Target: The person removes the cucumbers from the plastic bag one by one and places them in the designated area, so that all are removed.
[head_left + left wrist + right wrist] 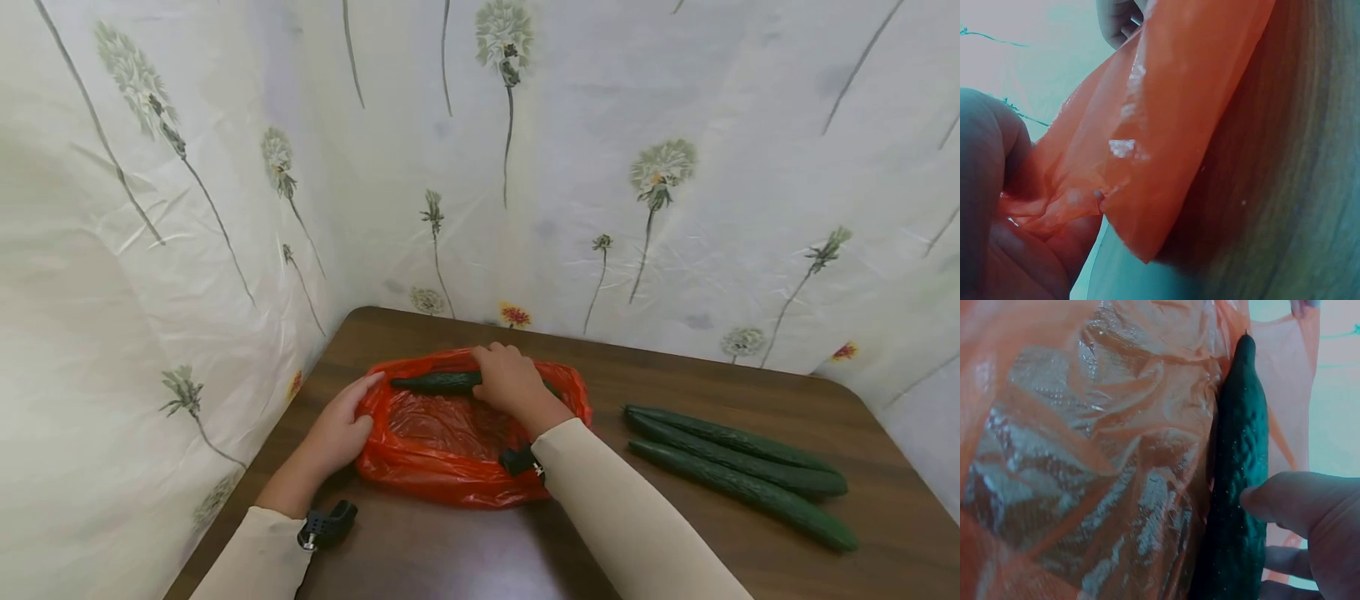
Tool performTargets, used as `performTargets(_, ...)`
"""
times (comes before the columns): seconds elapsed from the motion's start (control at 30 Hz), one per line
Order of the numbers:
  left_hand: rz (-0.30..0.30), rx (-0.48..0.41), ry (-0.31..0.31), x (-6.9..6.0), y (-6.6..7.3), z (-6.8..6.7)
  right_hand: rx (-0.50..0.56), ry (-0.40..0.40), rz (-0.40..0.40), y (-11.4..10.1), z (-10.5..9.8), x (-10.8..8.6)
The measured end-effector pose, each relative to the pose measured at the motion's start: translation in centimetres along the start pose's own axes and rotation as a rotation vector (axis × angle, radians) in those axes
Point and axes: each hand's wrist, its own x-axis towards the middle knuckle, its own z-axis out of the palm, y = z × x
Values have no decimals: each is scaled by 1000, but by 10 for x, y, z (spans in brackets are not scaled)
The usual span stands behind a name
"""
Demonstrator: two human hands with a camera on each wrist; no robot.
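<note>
A red plastic bag (457, 487) lies spread open on the brown table. Along its far inner side lies a dark green cucumber (438, 382), partly covered by my right hand (517, 387). In the right wrist view my thumb presses one side of this cucumber (1241, 444), with other fingers on its far side; its narrow tip points to the bag's left end. My left hand (333, 433) grips the bag's left rim. Seen from the left wrist, the red plastic (1147, 125) bunches between thumb and fingers. The left fingertips are partly hidden by the bag.
Three more cucumbers (742, 471) lie side by side on the table (600, 533), right of the bag. A pale curtain (555, 167) with a dandelion print hangs behind the table's far edge and along its left side.
</note>
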Motion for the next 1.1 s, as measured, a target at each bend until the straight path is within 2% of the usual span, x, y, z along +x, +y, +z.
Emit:
performTargets(0.3,-3,8,1,2,2,-1,11,-23,18,1,6,4)
performTargets(0.63,3,14,5,2,2,-3,-21,30,-3,2,13,3)
performTargets(0.9,-18,8,-1,1,0,-1,-23,65,-18,2,18,-1)
performTargets(1.1,-13,3,19,1,0,0,-20,78,-23,2,19,-4)
